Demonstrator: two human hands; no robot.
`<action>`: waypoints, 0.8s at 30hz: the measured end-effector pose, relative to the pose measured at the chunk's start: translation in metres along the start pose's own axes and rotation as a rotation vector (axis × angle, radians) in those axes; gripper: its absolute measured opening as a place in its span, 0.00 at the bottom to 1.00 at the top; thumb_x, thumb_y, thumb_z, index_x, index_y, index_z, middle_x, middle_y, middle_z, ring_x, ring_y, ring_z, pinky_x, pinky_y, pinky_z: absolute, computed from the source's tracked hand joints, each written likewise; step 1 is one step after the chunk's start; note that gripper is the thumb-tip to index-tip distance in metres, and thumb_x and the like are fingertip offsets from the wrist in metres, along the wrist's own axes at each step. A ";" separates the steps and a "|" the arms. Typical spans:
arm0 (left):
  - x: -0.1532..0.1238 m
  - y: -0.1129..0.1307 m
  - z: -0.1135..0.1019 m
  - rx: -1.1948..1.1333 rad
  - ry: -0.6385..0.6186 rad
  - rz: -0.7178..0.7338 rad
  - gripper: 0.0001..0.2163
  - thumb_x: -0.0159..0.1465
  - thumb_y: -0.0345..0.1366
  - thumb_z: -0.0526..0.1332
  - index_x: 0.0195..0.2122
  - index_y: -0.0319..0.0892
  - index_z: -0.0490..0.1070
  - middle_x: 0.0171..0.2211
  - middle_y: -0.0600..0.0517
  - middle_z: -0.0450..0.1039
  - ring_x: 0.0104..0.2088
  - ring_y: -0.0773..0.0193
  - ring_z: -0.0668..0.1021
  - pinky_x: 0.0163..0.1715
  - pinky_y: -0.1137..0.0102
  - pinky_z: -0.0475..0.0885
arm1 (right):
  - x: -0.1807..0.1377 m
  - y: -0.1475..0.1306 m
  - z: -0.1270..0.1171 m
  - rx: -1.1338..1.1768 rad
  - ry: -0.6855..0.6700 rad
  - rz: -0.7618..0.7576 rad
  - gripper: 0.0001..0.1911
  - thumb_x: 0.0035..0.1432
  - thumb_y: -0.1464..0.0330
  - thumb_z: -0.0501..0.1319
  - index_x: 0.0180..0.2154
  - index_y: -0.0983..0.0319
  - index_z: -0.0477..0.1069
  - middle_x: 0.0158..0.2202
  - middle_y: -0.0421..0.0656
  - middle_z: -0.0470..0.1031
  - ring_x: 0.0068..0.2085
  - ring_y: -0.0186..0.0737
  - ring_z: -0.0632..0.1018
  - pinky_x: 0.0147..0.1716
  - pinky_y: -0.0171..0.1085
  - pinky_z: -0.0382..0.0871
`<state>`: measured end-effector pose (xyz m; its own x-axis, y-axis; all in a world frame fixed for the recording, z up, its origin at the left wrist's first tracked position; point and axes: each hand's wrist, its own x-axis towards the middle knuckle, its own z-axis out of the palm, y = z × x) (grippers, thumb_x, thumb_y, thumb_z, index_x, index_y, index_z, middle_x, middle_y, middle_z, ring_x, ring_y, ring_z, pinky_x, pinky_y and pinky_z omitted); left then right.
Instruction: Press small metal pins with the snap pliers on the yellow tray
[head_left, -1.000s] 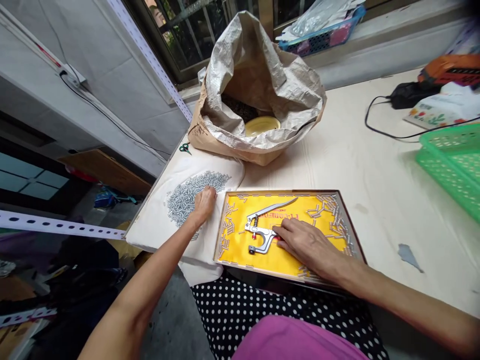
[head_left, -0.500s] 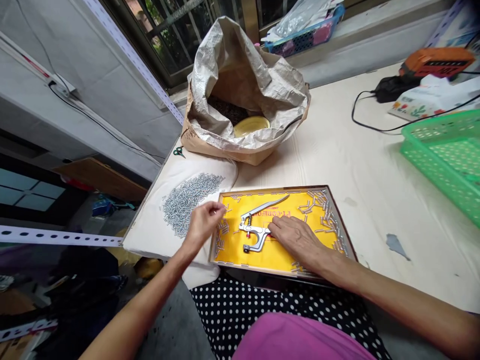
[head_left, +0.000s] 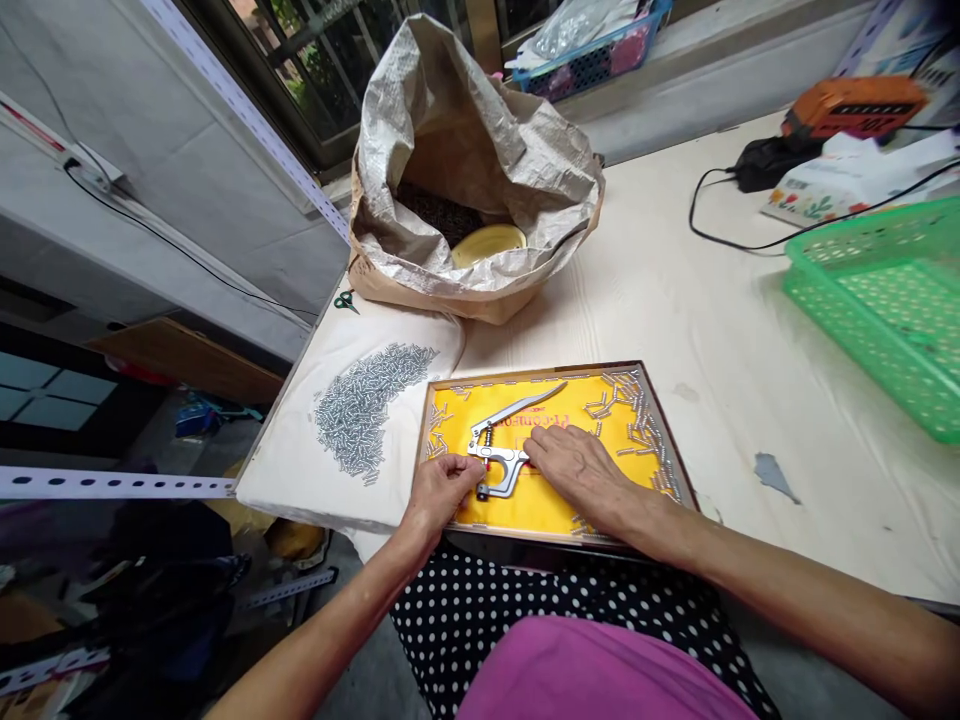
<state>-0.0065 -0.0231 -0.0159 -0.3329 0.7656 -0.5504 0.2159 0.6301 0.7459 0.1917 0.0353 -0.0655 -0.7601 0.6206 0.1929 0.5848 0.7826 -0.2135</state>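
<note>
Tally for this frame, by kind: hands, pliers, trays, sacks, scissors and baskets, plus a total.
Hands: 2, left hand and right hand
Pliers: 1
Tray: 1
Sack: 1
Scissors: 1 pair
Baskets: 2, green basket and blue basket
Total: 8

Gripping silver pliers (head_left: 507, 457) with the right hand (head_left: 574, 470) over a yellow-floored tray (head_left: 517, 513); pinching at their jaws with the left hand (head_left: 442, 488), just right of heaped metal pieces (head_left: 356, 405).
</note>
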 end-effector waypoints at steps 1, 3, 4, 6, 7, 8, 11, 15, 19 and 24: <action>-0.001 0.001 0.000 0.008 0.006 -0.006 0.16 0.51 0.47 0.68 0.29 0.37 0.72 0.13 0.60 0.62 0.13 0.76 0.58 0.15 0.76 0.48 | 0.000 0.000 0.000 -0.003 0.000 0.004 0.11 0.57 0.82 0.54 0.37 0.60 0.65 0.37 0.44 0.72 0.38 0.42 0.70 0.43 0.41 0.59; -0.002 0.001 0.001 0.017 0.009 -0.020 0.15 0.53 0.45 0.67 0.29 0.37 0.72 0.13 0.60 0.62 0.13 0.76 0.58 0.14 0.77 0.48 | -0.001 0.000 0.001 -0.004 -0.002 0.010 0.11 0.57 0.81 0.54 0.38 0.60 0.65 0.38 0.44 0.71 0.39 0.42 0.70 0.44 0.42 0.60; -0.003 0.000 0.001 0.020 0.007 -0.026 0.14 0.54 0.44 0.66 0.28 0.37 0.72 0.13 0.60 0.62 0.13 0.76 0.59 0.14 0.77 0.49 | -0.001 0.001 0.002 -0.003 -0.006 0.010 0.11 0.57 0.81 0.54 0.38 0.60 0.65 0.38 0.44 0.71 0.39 0.43 0.70 0.44 0.42 0.60; -0.004 0.000 0.001 0.023 0.001 -0.037 0.12 0.56 0.43 0.65 0.29 0.37 0.72 0.13 0.59 0.64 0.12 0.76 0.59 0.13 0.78 0.50 | -0.002 0.001 0.002 0.006 -0.019 0.003 0.11 0.58 0.80 0.54 0.39 0.60 0.65 0.39 0.45 0.71 0.40 0.43 0.70 0.43 0.42 0.61; -0.005 0.000 0.002 0.025 0.001 -0.042 0.12 0.56 0.42 0.65 0.29 0.37 0.72 0.13 0.59 0.64 0.12 0.76 0.60 0.13 0.78 0.51 | -0.001 0.002 0.003 0.013 -0.028 -0.002 0.11 0.58 0.80 0.54 0.39 0.60 0.66 0.39 0.45 0.71 0.40 0.43 0.70 0.43 0.42 0.61; -0.005 0.000 0.002 0.030 0.003 -0.050 0.11 0.57 0.41 0.64 0.29 0.37 0.72 0.13 0.59 0.65 0.12 0.76 0.60 0.13 0.79 0.52 | -0.001 0.002 0.002 0.021 -0.036 -0.006 0.11 0.58 0.80 0.54 0.40 0.61 0.66 0.39 0.46 0.71 0.39 0.43 0.70 0.42 0.42 0.62; -0.006 0.003 0.004 0.063 0.011 -0.081 0.08 0.60 0.37 0.63 0.30 0.36 0.71 0.15 0.57 0.69 0.12 0.74 0.64 0.13 0.79 0.58 | 0.001 0.000 0.000 0.025 -0.054 0.006 0.11 0.59 0.79 0.52 0.40 0.61 0.67 0.37 0.46 0.71 0.38 0.44 0.71 0.41 0.43 0.63; -0.005 0.012 0.004 0.156 -0.006 -0.128 0.07 0.63 0.35 0.60 0.31 0.36 0.71 0.15 0.56 0.70 0.11 0.73 0.67 0.13 0.79 0.62 | 0.004 -0.002 -0.003 -0.007 -0.073 0.015 0.10 0.61 0.78 0.51 0.39 0.61 0.68 0.38 0.47 0.72 0.36 0.44 0.71 0.38 0.43 0.64; -0.003 0.019 0.003 0.220 -0.033 -0.165 0.08 0.63 0.33 0.62 0.28 0.37 0.69 0.14 0.55 0.71 0.11 0.73 0.69 0.13 0.79 0.63 | 0.005 -0.001 -0.005 -0.015 -0.065 -0.004 0.10 0.62 0.79 0.51 0.37 0.62 0.68 0.36 0.46 0.72 0.35 0.42 0.72 0.36 0.41 0.63; -0.001 0.023 0.002 0.221 -0.065 -0.184 0.09 0.60 0.34 0.65 0.25 0.37 0.70 0.14 0.55 0.71 0.12 0.72 0.69 0.14 0.78 0.66 | 0.005 0.002 -0.008 0.003 -0.055 -0.045 0.08 0.62 0.78 0.54 0.37 0.61 0.66 0.36 0.44 0.72 0.35 0.40 0.71 0.34 0.39 0.60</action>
<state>0.0007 -0.0090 0.0009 -0.3273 0.6381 -0.6970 0.3548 0.7666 0.5352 0.1916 0.0403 -0.0578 -0.8003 0.5807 0.1492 0.5487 0.8096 -0.2084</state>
